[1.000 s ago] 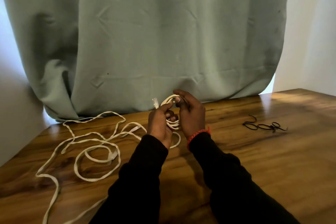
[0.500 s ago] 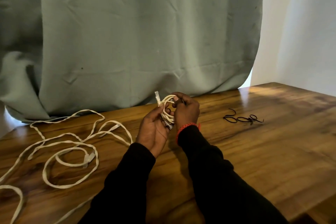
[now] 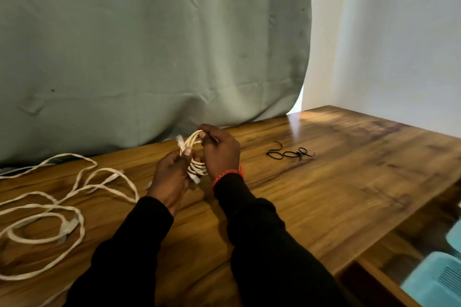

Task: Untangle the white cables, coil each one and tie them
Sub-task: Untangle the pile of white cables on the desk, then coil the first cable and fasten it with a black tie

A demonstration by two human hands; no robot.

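So both hands are holding a small coil (image 3: 195,157) of white cable up off the bench (image 3: 336,182), roughly in the middle. The left hand (image 3: 172,177) is gripping the coil from the near-left side, with its thumb pressing a plug end (image 3: 180,141) against the loops. The right hand (image 3: 220,154) is curling round the far-right side, fingers (image 3: 203,135) pinching the top of the loops. The coil's long axis is running up and down between the two palms, and a second plug (image 3: 194,178) is poking out at the bottom.

What the next bit hinges on, I'd say: the black ties (image 3: 289,153) are lying flat on the bench off to the right of the fingers, well apart from the coil. The right hand is clearly the nearer one, so I'd guess it's the one that goes for a tie while the left is keeping the loops pinched.

The other white cable (image 3: 74,197) is sprawling loose on the bench to the left of the fingers, not coiled yet.

Containers: a blue basket-looking thing (image 3: 434,279) is sitting below the bench edge at lower right; too blurry to tell what's inside.
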